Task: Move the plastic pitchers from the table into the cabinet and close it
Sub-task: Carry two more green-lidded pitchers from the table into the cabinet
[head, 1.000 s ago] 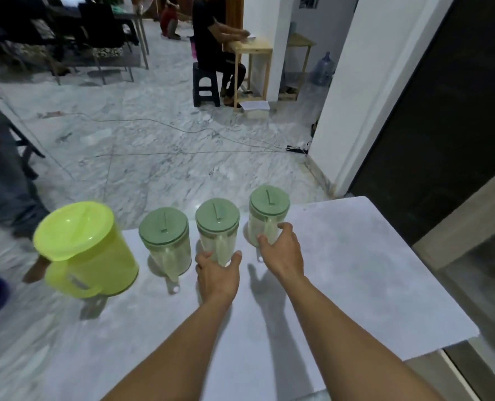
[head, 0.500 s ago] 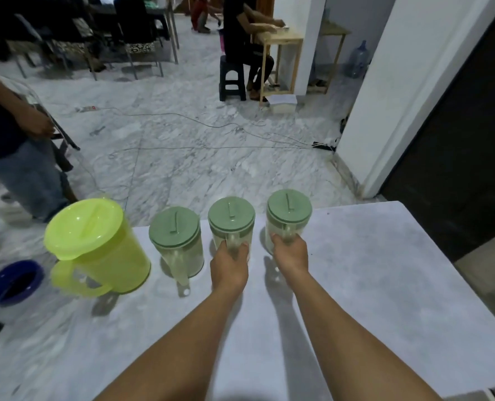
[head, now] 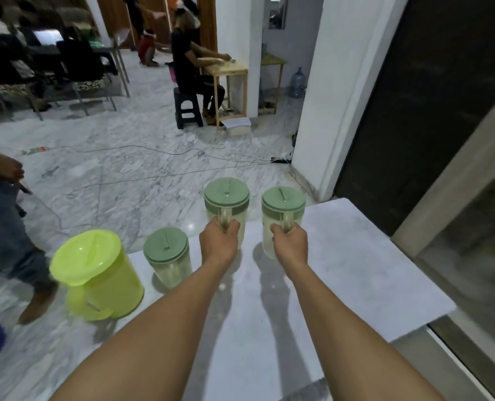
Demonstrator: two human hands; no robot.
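Both bare forearms reach forward, left hand [head: 218,245] and right hand [head: 290,242] each curled into a fist.

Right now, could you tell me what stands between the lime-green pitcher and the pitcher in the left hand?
In the head view, one clear pitcher with a sage-green lid stands on the table between the lime-green pitcher and the left hand.

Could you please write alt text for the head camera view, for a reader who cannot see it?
Each hand, left hand and right hand, has a closed grip on the handle of a clear, green-lidded pitcher above a white table. A third clear pitcher and a lime-green pitcher stand to the left.
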